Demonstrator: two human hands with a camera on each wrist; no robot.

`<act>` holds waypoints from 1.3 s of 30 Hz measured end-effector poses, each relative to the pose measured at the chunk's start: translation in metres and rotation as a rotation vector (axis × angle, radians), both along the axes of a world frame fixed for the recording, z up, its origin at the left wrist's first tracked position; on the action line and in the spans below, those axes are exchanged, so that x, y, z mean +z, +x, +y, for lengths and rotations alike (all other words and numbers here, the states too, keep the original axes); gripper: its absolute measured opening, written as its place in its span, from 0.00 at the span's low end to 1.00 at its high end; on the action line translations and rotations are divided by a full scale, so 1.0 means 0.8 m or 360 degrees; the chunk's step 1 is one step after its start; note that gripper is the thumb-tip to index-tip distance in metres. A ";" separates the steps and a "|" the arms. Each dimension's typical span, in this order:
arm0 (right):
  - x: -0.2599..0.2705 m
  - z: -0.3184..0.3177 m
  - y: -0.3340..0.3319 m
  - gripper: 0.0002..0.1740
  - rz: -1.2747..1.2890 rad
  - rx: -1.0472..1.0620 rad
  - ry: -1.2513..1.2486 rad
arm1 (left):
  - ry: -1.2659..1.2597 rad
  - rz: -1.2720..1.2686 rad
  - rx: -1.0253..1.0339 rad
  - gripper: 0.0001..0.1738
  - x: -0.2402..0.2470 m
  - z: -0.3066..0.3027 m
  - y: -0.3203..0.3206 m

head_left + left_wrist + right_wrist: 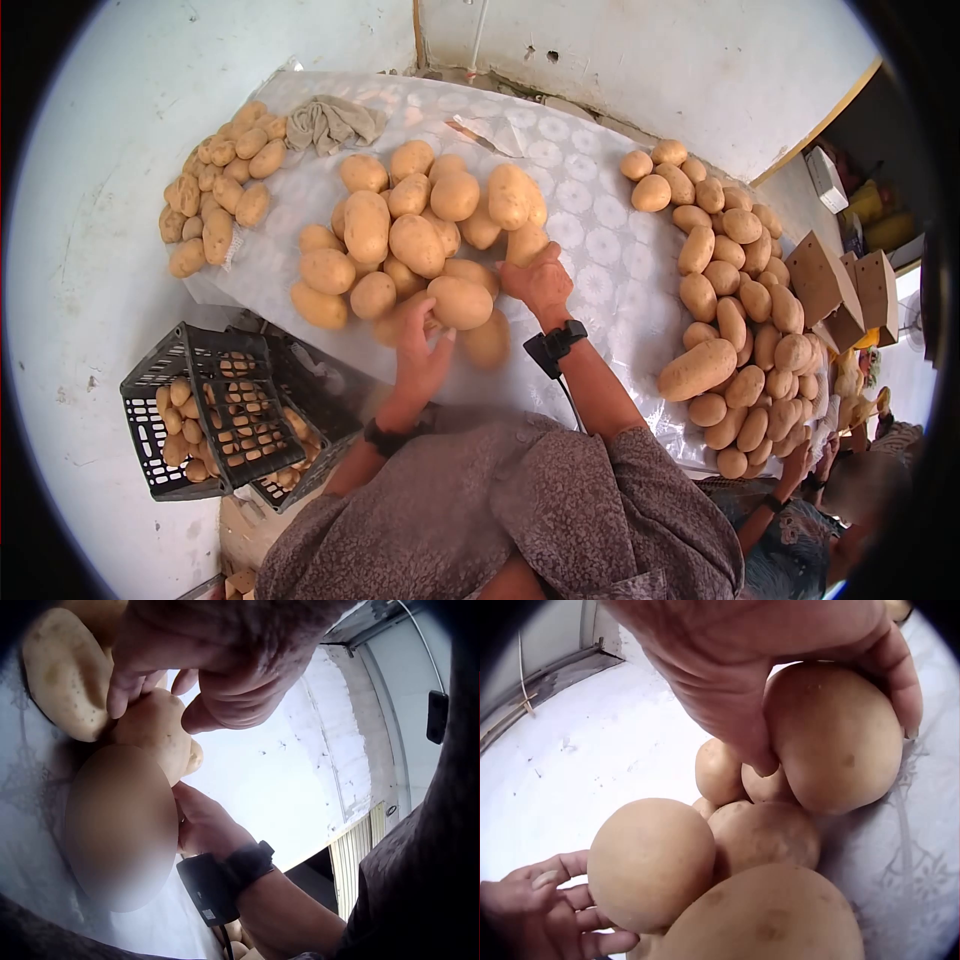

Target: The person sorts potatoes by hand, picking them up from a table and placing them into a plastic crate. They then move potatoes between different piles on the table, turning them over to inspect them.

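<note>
A heap of potatoes (415, 245) lies in the middle of the patterned tablecloth, in front of the person. At the heap's right side, the right hand (540, 285) grips a potato (832, 739), its thumb on one side and fingers round the other. The left hand (422, 355) is at the near edge of the heap, with loosely bent, spread fingers. Those fingers are right against a rounded potato (460, 302); in the right wrist view they show beside that potato (652, 862). Below it, another potato (486, 342) lies closest to the person's shirt.
More potatoes are piled at the table's right (740, 300) and far left (220, 185). A grey cloth (335, 124) lies at the back. Black crates (210, 400) with potatoes stand at lower left. Cardboard boxes (825, 285) and another person (800, 520) are at right.
</note>
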State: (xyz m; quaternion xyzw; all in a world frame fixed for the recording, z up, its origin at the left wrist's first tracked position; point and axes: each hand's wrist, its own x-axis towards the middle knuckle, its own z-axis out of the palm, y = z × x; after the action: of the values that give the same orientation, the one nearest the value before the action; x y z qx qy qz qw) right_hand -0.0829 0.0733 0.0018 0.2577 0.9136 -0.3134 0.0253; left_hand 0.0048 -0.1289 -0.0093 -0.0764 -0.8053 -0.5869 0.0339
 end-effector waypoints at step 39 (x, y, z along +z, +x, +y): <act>0.005 0.097 0.121 0.42 0.0667 0.0238 -0.2460 | 0.0643 -0.1165 -0.0890 0.41 0.056 0.101 -0.037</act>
State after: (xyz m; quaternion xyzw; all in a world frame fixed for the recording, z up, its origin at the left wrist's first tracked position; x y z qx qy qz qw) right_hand 0.0143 0.1507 0.0061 0.0414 0.4389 -0.8964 0.0454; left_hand -0.0251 -0.0480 0.0352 -0.0703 -0.5835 -0.7060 -0.3951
